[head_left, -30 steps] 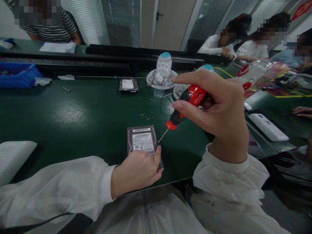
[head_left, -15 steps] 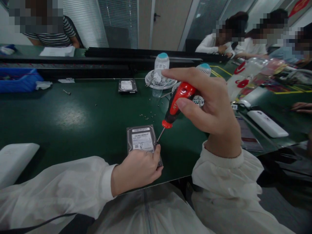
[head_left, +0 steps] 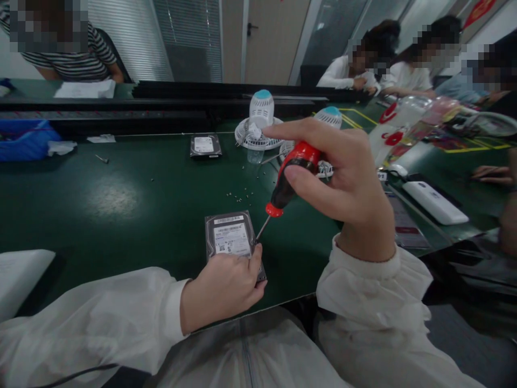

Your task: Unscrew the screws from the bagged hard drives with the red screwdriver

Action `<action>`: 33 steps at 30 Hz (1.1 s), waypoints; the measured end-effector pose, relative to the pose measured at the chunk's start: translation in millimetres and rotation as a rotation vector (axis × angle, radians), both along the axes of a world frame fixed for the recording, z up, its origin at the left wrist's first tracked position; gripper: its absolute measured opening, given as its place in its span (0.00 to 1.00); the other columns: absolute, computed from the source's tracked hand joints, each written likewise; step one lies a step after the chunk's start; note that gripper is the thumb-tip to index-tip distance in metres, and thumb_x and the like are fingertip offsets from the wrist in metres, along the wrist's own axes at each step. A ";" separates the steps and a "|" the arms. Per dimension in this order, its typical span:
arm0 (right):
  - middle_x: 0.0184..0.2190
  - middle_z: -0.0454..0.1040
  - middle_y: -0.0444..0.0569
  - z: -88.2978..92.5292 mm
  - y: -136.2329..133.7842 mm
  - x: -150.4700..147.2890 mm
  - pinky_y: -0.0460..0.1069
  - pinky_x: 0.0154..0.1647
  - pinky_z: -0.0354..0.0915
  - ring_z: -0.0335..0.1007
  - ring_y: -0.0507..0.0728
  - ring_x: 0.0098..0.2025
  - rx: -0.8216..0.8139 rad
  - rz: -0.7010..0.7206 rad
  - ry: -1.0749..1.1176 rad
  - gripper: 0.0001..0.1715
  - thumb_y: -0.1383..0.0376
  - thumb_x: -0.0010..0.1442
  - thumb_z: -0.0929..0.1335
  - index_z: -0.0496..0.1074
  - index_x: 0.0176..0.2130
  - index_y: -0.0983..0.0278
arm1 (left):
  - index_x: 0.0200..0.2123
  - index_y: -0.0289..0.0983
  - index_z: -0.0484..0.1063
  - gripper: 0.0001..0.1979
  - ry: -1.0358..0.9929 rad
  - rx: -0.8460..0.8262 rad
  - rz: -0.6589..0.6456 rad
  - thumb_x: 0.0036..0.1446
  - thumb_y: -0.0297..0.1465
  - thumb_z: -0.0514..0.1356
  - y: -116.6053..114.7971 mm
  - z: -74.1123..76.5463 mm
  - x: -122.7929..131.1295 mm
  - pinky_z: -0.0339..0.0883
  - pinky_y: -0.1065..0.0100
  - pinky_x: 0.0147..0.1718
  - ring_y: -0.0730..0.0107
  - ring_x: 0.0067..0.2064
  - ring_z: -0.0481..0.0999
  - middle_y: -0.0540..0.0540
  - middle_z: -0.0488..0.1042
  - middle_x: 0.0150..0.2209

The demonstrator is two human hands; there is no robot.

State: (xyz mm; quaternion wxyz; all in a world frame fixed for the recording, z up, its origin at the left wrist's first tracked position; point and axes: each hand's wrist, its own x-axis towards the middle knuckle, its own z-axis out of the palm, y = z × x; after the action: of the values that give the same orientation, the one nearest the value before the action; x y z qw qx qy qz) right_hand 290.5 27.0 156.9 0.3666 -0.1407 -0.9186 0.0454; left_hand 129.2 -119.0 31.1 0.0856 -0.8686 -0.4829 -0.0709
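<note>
A hard drive lies label up near the front edge of the green table. My left hand grips its lower part, the index finger at the right edge close to the screwdriver tip. My right hand holds a red and black screwdriver at a slant, thumb and fingers round the handle. Its tip meets the drive's right edge; any screw there is too small to make out. Several tiny screws lie scattered beyond the drive. Farther back sits a second hard drive.
White fans stand at the back centre. A blue bin is at the left, with a white object nearer. On the right are a white device and plastic bottles. Other people sit around the table.
The view has shifted slightly, moving most things a little left in the picture. The screwdriver handle has turned in my right hand. My left hand stays on the drive.
</note>
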 end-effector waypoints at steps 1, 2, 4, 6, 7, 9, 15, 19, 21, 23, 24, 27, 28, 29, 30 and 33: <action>0.46 0.80 0.51 0.6 -0.4 0.0 0.49 0.40 0.68 0.70 0.49 0.31 -0.006 0.037 -0.014 0.25 0.62 0.68 0.63 0.73 0.59 0.70 | 0.59 0.18 0.72 0.30 0.006 0.012 -0.003 0.67 0.39 0.55 -0.1 -0.5 0.0 0.74 0.62 0.21 0.56 0.27 0.82 0.35 0.83 0.31; 0.49 0.80 0.53 1.3 -0.8 -0.3 0.49 0.43 0.69 0.72 0.50 0.34 -0.010 0.063 -0.024 0.26 0.62 0.68 0.62 0.72 0.60 0.72 | 0.59 0.18 0.73 0.30 0.011 0.022 -0.005 0.67 0.39 0.55 -0.3 -0.8 0.0 0.74 0.62 0.21 0.57 0.27 0.82 0.34 0.83 0.31; 0.52 0.79 0.53 2.6 -1.7 -1.3 0.49 0.46 0.70 0.75 0.51 0.38 -0.011 0.056 -0.026 0.26 0.61 0.69 0.63 0.72 0.59 0.72 | 0.59 0.18 0.73 0.29 0.010 0.028 -0.004 0.67 0.39 0.56 -0.8 -1.3 0.1 0.73 0.63 0.21 0.57 0.26 0.82 0.35 0.83 0.31; 0.51 0.80 0.52 4.1 -2.5 -2.1 0.49 0.46 0.70 0.77 0.50 0.38 -0.008 0.020 -0.021 0.23 0.59 0.69 0.66 0.73 0.57 0.69 | 0.59 0.19 0.73 0.29 -0.001 0.023 0.006 0.67 0.40 0.56 -1.3 -1.3 0.3 0.73 0.63 0.22 0.57 0.26 0.82 0.35 0.83 0.31; 0.50 0.80 0.51 5.1 -2.8 -2.2 0.48 0.45 0.70 0.77 0.50 0.38 -0.007 0.023 -0.026 0.22 0.60 0.68 0.66 0.74 0.56 0.68 | 0.59 0.19 0.73 0.30 -0.007 0.019 0.011 0.67 0.40 0.56 -1.4 -1.3 0.4 0.73 0.63 0.21 0.57 0.27 0.82 0.35 0.83 0.31; 0.52 0.79 0.51 7.4 -3.6 -2.2 0.47 0.46 0.70 0.77 0.50 0.39 -0.004 0.089 -0.057 0.22 0.63 0.67 0.65 0.73 0.58 0.69 | 0.59 0.18 0.73 0.30 -0.015 0.014 0.015 0.67 0.40 0.57 -1.4 -1.2 0.3 0.73 0.62 0.21 0.56 0.27 0.82 0.35 0.83 0.30; 0.40 0.81 0.44 16.8 -7.1 -5.7 0.47 0.41 0.67 0.76 0.49 0.35 0.038 0.024 -0.128 0.23 0.55 0.69 0.65 0.74 0.56 0.65 | 0.58 0.17 0.73 0.30 -0.031 0.007 0.013 0.66 0.40 0.58 -0.7 -1.1 0.2 0.74 0.61 0.22 0.55 0.27 0.83 0.34 0.83 0.31; 0.43 0.80 0.44 25.2 -6.1 -9.8 0.46 0.38 0.63 0.69 0.46 0.31 0.079 0.148 -0.233 0.25 0.60 0.68 0.62 0.71 0.60 0.66 | 0.59 0.17 0.72 0.31 -0.007 -0.004 0.017 0.66 0.40 0.58 -0.9 -0.5 0.4 0.74 0.63 0.23 0.56 0.27 0.83 0.34 0.82 0.30; 0.42 0.80 0.46 28.5 -4.8 -12.3 0.46 0.35 0.61 0.67 0.45 0.30 0.061 0.215 -0.282 0.26 0.61 0.70 0.62 0.70 0.61 0.69 | 0.59 0.16 0.72 0.31 -0.007 -0.001 0.016 0.66 0.40 0.58 -0.8 -0.2 0.3 0.74 0.63 0.23 0.56 0.27 0.83 0.34 0.82 0.30; 0.36 0.79 0.45 30.6 -3.3 -14.9 0.46 0.32 0.57 0.64 0.46 0.27 0.067 0.185 -0.279 0.24 0.57 0.71 0.64 0.73 0.58 0.69 | 0.58 0.16 0.72 0.30 -0.008 0.007 0.009 0.66 0.39 0.57 -0.3 0.0 0.1 0.74 0.62 0.22 0.56 0.27 0.82 0.34 0.83 0.31; 0.34 0.78 0.45 31.3 -2.4 -16.0 0.47 0.31 0.56 0.62 0.46 0.26 0.077 0.159 -0.274 0.24 0.55 0.70 0.65 0.75 0.55 0.68 | 0.58 0.16 0.72 0.30 -0.007 0.013 0.004 0.66 0.39 0.57 0.1 -0.1 0.0 0.74 0.62 0.22 0.56 0.27 0.82 0.33 0.83 0.31; 0.34 0.78 0.44 33.7 0.6 -17.8 0.46 0.30 0.54 0.59 0.45 0.25 0.087 0.191 -0.308 0.21 0.60 0.68 0.65 0.75 0.55 0.67 | 0.58 0.16 0.72 0.30 -0.006 0.024 -0.012 0.67 0.39 0.56 0.9 -0.7 -0.4 0.74 0.62 0.22 0.57 0.27 0.82 0.32 0.83 0.33; 0.36 0.79 0.45 34.8 1.6 -18.0 0.46 0.30 0.55 0.60 0.46 0.25 0.067 0.226 -0.333 0.22 0.62 0.67 0.65 0.73 0.57 0.67 | 0.58 0.16 0.72 0.30 -0.008 0.026 -0.016 0.67 0.39 0.56 1.0 -1.1 -0.4 0.73 0.62 0.22 0.57 0.27 0.82 0.33 0.83 0.33; 0.37 0.79 0.45 36.1 2.7 -17.9 0.46 0.31 0.56 0.62 0.46 0.27 0.044 0.260 -0.354 0.23 0.63 0.66 0.65 0.72 0.58 0.68 | 0.58 0.16 0.73 0.30 -0.007 0.028 -0.020 0.67 0.39 0.56 0.8 -1.5 -0.5 0.73 0.62 0.22 0.57 0.27 0.82 0.33 0.83 0.32; 0.39 0.80 0.46 37.4 3.7 -17.8 0.46 0.31 0.57 0.64 0.46 0.28 0.023 0.273 -0.367 0.22 0.63 0.67 0.65 0.72 0.57 0.68 | 0.57 0.16 0.73 0.30 -0.008 0.032 -0.024 0.67 0.39 0.55 0.4 -1.9 -0.5 0.73 0.61 0.21 0.57 0.27 0.82 0.33 0.83 0.32; 0.38 0.80 0.47 41.0 6.8 -16.3 0.47 0.30 0.57 0.64 0.47 0.27 -0.002 0.236 -0.367 0.19 0.57 0.69 0.66 0.76 0.50 0.67 | 0.57 0.16 0.73 0.29 -0.010 0.044 -0.030 0.67 0.38 0.55 -1.3 -2.8 -0.5 0.73 0.61 0.21 0.56 0.26 0.81 0.35 0.82 0.31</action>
State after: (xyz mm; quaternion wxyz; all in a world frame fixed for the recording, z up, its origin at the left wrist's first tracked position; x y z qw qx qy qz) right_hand 274.2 33.7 197.9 0.1853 -0.0385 -0.9799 0.0627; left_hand 128.7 -120.3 28.3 0.1011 -0.8732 -0.4688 -0.0869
